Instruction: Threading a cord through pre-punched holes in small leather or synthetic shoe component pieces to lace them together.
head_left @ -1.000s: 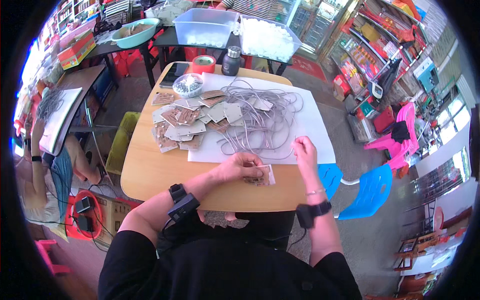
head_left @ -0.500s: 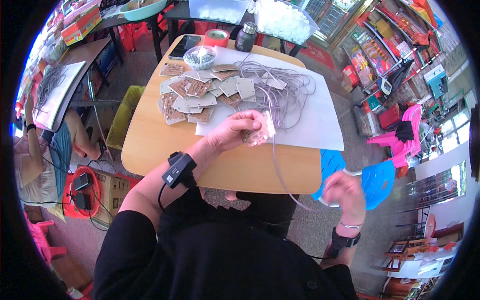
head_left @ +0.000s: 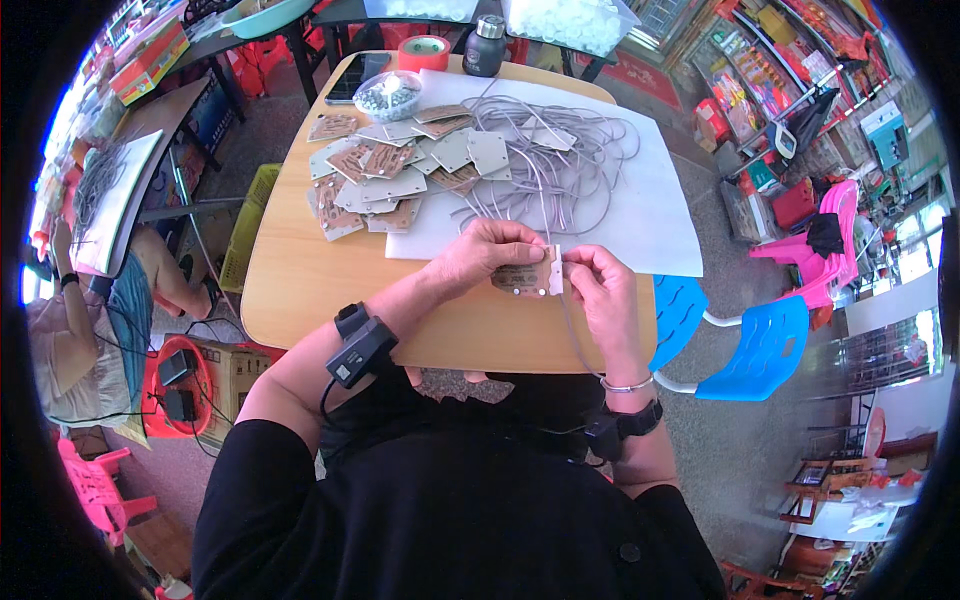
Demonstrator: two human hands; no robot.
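- Left hand (head_left: 480, 255) has a thumb-and-finger grip pinching the board (head_left: 524, 279); right hand's (head_left: 608, 297) fingertips meet its pale edge, can't tell what they're pinching
- Board's brown and patterned, pale strip down one side
- Visible long axis runs left-right, strip facing right
- Sits between both hands, over the table's (head_left: 450, 335) near part

Passage is possible over the near left part of the table (head_left: 290, 275); beyond, the plates (head_left: 392, 188) and the cord tangle (head_left: 556, 172) obstruct, with the bottle (head_left: 485, 50) behind.
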